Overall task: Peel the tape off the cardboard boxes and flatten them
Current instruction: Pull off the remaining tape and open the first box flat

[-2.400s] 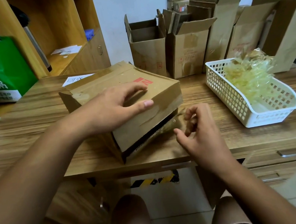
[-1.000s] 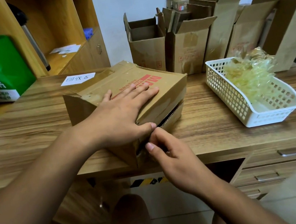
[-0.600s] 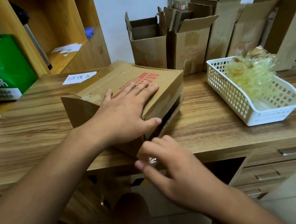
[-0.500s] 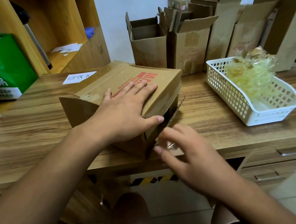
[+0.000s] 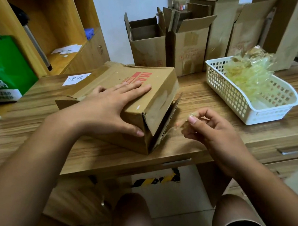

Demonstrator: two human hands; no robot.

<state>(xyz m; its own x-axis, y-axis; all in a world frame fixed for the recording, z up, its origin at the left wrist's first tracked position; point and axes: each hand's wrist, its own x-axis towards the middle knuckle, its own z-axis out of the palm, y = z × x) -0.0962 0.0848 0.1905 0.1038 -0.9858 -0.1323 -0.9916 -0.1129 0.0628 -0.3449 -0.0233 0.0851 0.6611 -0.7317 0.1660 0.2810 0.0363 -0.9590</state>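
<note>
Cardboard box [image 5: 161, 84] is lying on its side on the wooden desk [image 5: 199, 96], near the front edge, one corner pointed at the person. The near end is already partly open: the end flaps [image 5: 160, 111] are sprung apart and a dark gap shows between them.

A clear tape strip [image 5: 179, 124] is stretched from the lower flap edge to the right hand [image 5: 211, 133]. It is pinched between thumb and forefinger, with the other fingers curled under. Whether the far end of the strip is free of the cardboard cannot be told; it looks attached.

The box is pinned by the left hand [image 5: 106, 109]: palm flat on the top panel, fingers straight and slightly spread, thumb pressed down the near side wall.

Step judged to be in hand: peeling the end seam of this box. Flattening has not started.

Next move, as judged: the strip is to be pulled low and away to the right until it releases, with the box held down so it isn't dragged. The piece then belongs in the white basket [image 5: 270, 116], just right of the box, where a peeled tape wad [image 5: 249, 75] is piled. The far end should be checked for tape before collapsing.

Upright boxes [image 5: 146, 44] are queued along the back wall, flaps open.
</note>
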